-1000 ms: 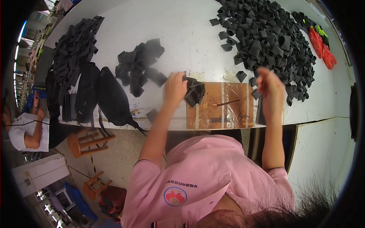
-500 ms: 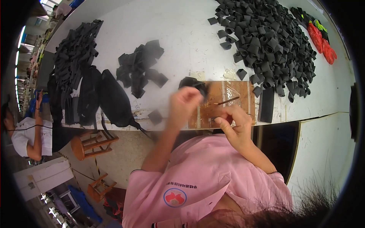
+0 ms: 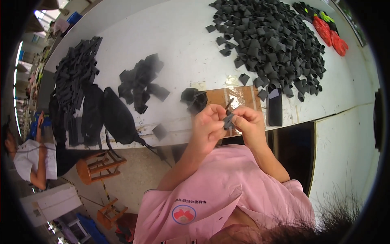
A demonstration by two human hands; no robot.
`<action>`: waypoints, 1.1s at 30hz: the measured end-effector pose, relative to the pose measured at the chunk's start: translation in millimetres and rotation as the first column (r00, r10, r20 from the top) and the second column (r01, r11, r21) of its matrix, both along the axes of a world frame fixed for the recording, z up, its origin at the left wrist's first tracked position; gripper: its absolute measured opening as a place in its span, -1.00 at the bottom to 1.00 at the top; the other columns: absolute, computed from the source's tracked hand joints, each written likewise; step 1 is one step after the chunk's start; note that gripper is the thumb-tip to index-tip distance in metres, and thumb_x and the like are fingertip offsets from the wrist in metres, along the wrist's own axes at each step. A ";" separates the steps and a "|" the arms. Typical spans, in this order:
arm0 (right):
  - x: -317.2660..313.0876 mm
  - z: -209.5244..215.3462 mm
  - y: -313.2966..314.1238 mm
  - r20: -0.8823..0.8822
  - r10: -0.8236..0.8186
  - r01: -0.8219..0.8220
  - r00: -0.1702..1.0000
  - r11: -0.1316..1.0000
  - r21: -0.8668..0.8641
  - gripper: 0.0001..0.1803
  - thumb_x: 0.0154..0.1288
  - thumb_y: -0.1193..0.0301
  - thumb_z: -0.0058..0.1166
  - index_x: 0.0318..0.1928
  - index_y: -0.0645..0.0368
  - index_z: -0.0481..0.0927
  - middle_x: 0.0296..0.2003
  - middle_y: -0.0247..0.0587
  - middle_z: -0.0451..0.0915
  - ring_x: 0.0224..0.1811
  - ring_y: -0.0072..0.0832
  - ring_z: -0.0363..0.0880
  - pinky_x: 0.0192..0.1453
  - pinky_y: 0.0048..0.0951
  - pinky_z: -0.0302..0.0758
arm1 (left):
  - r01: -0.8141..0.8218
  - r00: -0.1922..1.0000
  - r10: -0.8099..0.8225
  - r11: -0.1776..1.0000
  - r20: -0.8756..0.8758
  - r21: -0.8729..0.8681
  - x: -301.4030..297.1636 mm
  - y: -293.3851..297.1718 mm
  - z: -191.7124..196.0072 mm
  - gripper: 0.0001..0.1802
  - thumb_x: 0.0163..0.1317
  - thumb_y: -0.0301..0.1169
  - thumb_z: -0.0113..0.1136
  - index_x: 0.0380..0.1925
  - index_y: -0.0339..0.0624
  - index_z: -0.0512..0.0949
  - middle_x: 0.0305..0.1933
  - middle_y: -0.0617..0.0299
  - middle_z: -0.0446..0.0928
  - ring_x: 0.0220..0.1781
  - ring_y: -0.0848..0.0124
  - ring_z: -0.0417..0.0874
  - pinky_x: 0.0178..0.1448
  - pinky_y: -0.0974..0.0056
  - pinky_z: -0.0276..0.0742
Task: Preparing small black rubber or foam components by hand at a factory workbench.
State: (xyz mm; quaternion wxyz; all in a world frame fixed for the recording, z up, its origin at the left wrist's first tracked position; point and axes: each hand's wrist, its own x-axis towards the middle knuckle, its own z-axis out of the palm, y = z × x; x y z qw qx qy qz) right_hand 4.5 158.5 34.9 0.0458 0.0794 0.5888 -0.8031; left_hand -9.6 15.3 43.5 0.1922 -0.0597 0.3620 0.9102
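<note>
Over the front edge of a brown board (image 3: 215, 95), both my hands meet at a small dark grey fabric piece (image 3: 228, 121). My left hand (image 3: 208, 127) pinches it from the left, fingers curled. From the right, my right hand (image 3: 250, 124) grips the same piece between thumb and fingers. A thin dark pointed stick (image 3: 230, 103) sticks up between the two hands; its lower end is hidden, and I cannot tell which fingers hold it. Beside the board, to the left, lies a small clump of black fabric pieces (image 3: 194, 99).
A large heap of curled black pieces (image 3: 272, 44) covers the far right of the white table (image 3: 178, 36). Leftward lie a smaller scatter (image 3: 140, 81), a strip pile (image 3: 77, 69) and a black pouch-like item (image 3: 118, 116). Red gloves (image 3: 329, 34) lie far right; wooden stools (image 3: 99, 166) stand below left.
My left hand has moved right and down from the black clump to meet my right hand at the grey piece. The stick now points more upright. The whole view has shifted slightly.
</note>
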 end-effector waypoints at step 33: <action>-27.0 25.3 9.3 -0.659 0.179 0.329 0.730 0.754 0.569 -0.64 -0.11 0.39 0.27 -0.27 0.25 0.46 -0.43 -0.18 0.44 -0.48 -0.41 0.46 -0.47 -0.49 0.40 | -0.479 0.673 0.031 0.779 -0.739 -0.404 -30.6 11.5 3.6 -0.84 0.02 -0.68 0.06 -0.34 -0.36 0.49 -0.29 0.08 0.51 -0.19 0.35 0.48 0.00 0.31 0.34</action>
